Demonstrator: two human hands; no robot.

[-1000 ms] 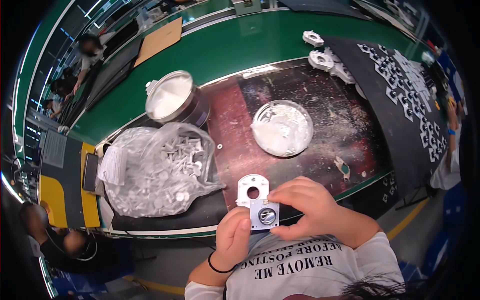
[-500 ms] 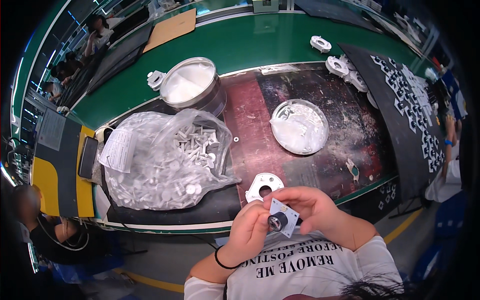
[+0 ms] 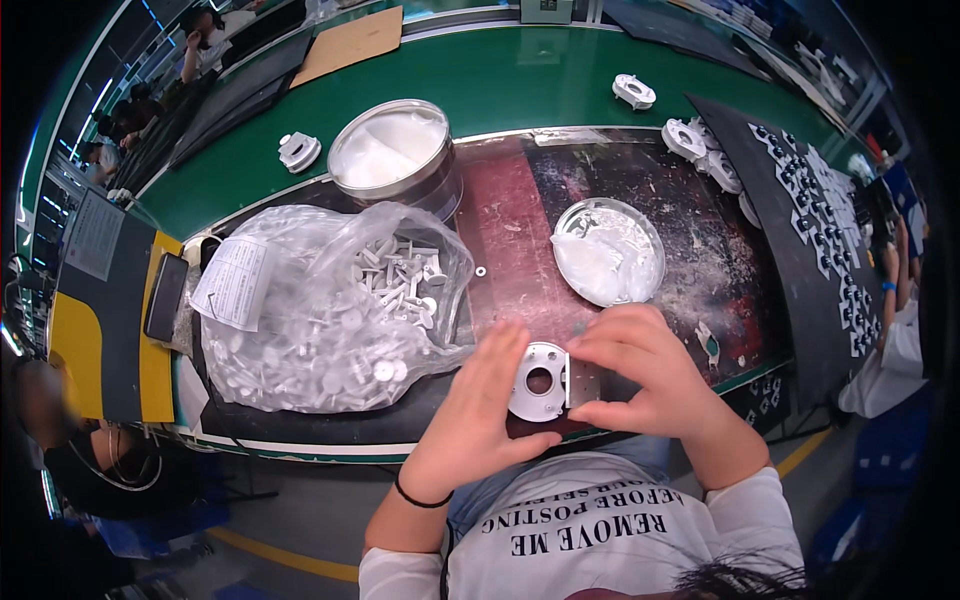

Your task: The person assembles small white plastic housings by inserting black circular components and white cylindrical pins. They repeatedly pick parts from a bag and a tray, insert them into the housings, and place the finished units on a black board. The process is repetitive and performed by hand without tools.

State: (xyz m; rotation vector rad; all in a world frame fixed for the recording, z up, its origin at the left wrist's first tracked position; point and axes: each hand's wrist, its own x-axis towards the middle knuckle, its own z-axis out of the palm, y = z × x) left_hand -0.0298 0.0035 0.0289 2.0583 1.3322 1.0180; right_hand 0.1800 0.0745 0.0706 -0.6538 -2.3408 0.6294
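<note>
Head view: your right hand (image 3: 650,375) pinches a thin board (image 3: 584,382), nearly edge-on, against or just beside the right side of a white plastic housing (image 3: 548,406) at the near edge of the work surface (image 3: 500,205). Your left hand (image 3: 475,420) lies along the housing's left; can't tell if it grips. Housing: probably light, stiff, smooth; take its outer rim. Board: likely stiff, fragile; edges only. Counts: one held board, one housing between hands, one tin (image 3: 438,192), one dish (image 3: 638,232), one bag (image 3: 320,225), one loose ring (image 3: 481,271), two separate housings (image 3: 633,92); pins (image 3: 390,275) uncountable.
</note>
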